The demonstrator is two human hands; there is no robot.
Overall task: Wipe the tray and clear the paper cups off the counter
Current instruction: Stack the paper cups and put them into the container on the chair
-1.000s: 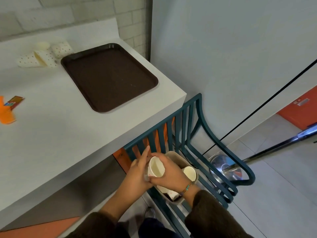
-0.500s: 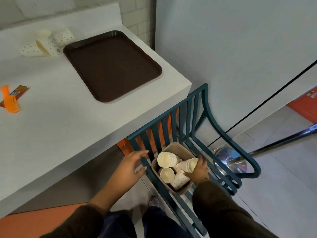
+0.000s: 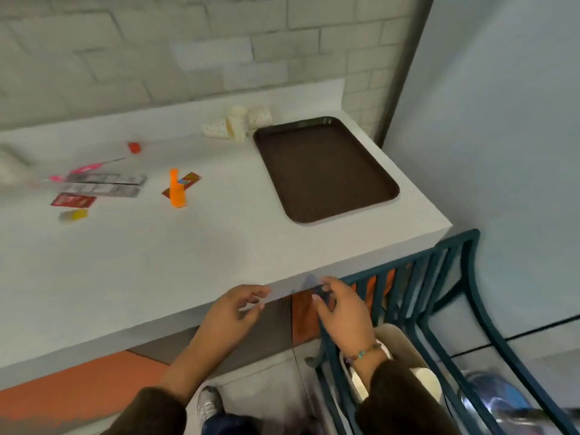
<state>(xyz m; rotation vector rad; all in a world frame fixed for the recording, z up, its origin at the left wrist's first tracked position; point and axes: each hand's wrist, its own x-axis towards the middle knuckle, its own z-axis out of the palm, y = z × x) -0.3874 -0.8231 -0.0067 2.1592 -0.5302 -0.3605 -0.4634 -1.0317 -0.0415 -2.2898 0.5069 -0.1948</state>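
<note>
Several paper cups [image 3: 237, 127] lie at the back of the tabletop [image 3: 157, 262], just beside the far corner of the tray [image 3: 326, 171]. Your left hand [image 3: 233, 309] and right hand [image 3: 343, 312] hover by the front edge, each grip slack and empty. Cup-clearing looks to be in hand; next, reach across.

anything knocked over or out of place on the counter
Yes: the dotted paper cups at the back of the counter, beside the far left corner of the brown tray, sit in a heap, at least two tipped on their sides. The orange comb and packets further left lie scattered. Nothing looks spilled.
</note>
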